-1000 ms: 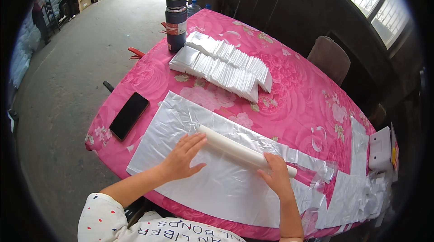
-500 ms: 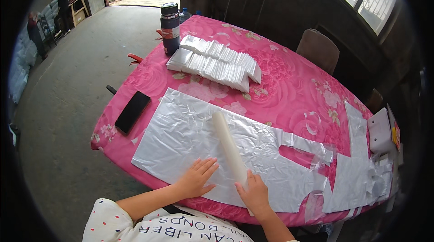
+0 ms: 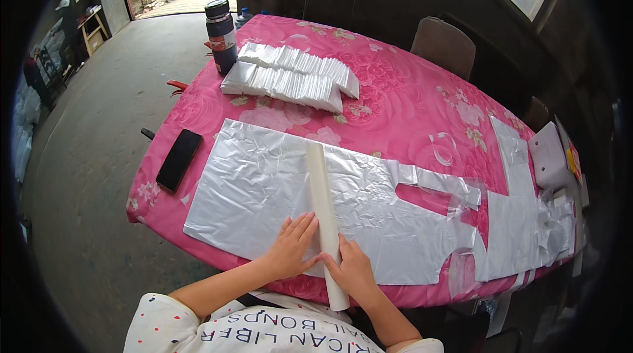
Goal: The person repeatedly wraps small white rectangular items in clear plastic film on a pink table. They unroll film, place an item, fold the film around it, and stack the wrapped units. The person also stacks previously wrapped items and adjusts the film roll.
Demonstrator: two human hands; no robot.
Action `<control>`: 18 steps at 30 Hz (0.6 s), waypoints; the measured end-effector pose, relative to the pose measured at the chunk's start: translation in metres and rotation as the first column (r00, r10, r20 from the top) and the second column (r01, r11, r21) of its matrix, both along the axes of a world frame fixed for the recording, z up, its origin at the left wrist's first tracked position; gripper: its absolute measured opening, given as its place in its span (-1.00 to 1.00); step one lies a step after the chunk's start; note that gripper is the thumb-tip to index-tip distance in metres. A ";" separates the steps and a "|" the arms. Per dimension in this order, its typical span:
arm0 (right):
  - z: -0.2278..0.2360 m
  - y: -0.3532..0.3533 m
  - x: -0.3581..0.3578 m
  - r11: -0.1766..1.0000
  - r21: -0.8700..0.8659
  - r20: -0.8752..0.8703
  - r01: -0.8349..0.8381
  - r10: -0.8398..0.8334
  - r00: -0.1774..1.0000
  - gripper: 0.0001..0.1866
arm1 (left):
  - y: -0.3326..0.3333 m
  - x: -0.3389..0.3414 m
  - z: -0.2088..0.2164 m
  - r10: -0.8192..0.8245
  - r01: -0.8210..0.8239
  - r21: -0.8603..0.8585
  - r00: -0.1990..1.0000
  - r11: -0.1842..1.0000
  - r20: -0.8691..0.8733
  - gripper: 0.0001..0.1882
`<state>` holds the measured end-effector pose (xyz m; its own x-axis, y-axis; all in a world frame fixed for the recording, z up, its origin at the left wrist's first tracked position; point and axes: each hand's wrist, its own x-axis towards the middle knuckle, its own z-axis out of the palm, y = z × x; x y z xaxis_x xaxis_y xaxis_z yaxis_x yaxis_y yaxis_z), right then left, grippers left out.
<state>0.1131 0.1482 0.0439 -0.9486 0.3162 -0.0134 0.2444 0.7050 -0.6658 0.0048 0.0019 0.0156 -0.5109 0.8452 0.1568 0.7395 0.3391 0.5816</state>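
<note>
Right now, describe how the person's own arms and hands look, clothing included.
The left hand and right hand wear no gloves, so the fingers are uncovered. The forearms are bare too. The left sleeve is short and white, dotted red and dark; only a white edge of the right sleeve shows.

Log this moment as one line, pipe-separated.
white tube: across flat silvery plastic bag | left hand: open, fingertips at tube | right hand: thumb over tube | phone: left of bag
</note>
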 end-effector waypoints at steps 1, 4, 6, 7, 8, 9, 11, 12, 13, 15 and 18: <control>0.000 0.000 0.001 1.000 -0.006 0.017 0.000 0.000 1.000 -0.28 | 0.000 0.000 0.000 -0.009 0.009 -0.008 1.000 1.000 -0.022 -0.19; 0.001 0.001 0.001 0.997 -0.071 0.029 0.004 -0.001 1.000 -0.28 | -0.001 0.001 0.001 -0.020 0.018 -0.027 0.997 0.999 -0.068 -0.18; 0.000 0.005 0.001 0.987 -0.159 -0.014 0.024 -0.026 1.000 -0.30 | -0.001 0.001 0.002 -0.020 0.019 -0.018 0.997 1.000 -0.073 -0.16; 0.000 0.006 0.000 0.980 -0.197 0.024 0.038 -0.034 0.999 -0.31 | -0.001 0.000 0.004 -0.044 0.043 -0.014 0.997 0.999 -0.057 -0.17; 0.000 0.007 -0.001 0.971 -0.235 0.061 0.052 -0.038 0.997 -0.32 | -0.002 -0.001 0.009 -0.067 0.066 -0.009 0.997 0.998 -0.042 -0.17; 0.000 0.009 -0.002 0.962 -0.264 0.100 0.065 -0.040 0.994 -0.32 | -0.002 -0.002 0.012 -0.088 0.088 0.003 0.996 0.996 -0.026 -0.18; -0.002 0.016 -0.002 0.835 -0.539 0.041 0.109 -0.104 0.994 -0.28 | -0.003 -0.005 0.015 -0.112 0.114 0.049 0.993 0.992 -0.030 -0.20; -0.003 0.022 -0.003 0.745 -0.658 0.016 0.113 -0.136 0.991 -0.25 | -0.002 -0.007 0.016 -0.120 0.122 0.075 0.992 0.990 -0.036 -0.21; -0.007 0.032 -0.006 0.733 -0.673 -0.035 0.100 -0.167 0.985 -0.23 | -0.003 -0.010 0.015 -0.099 0.101 0.092 0.995 0.991 -0.023 -0.22; 0.006 0.056 -0.027 0.880 -0.461 -0.105 0.112 -0.179 0.978 -0.23 | -0.007 -0.015 0.008 -0.059 0.058 0.122 0.998 0.991 0.005 -0.24; 0.025 0.093 -0.088 0.956 -0.212 -0.138 0.201 -0.233 0.963 -0.25 | -0.018 -0.022 -0.003 0.000 -0.001 0.134 1.000 0.991 0.003 -0.25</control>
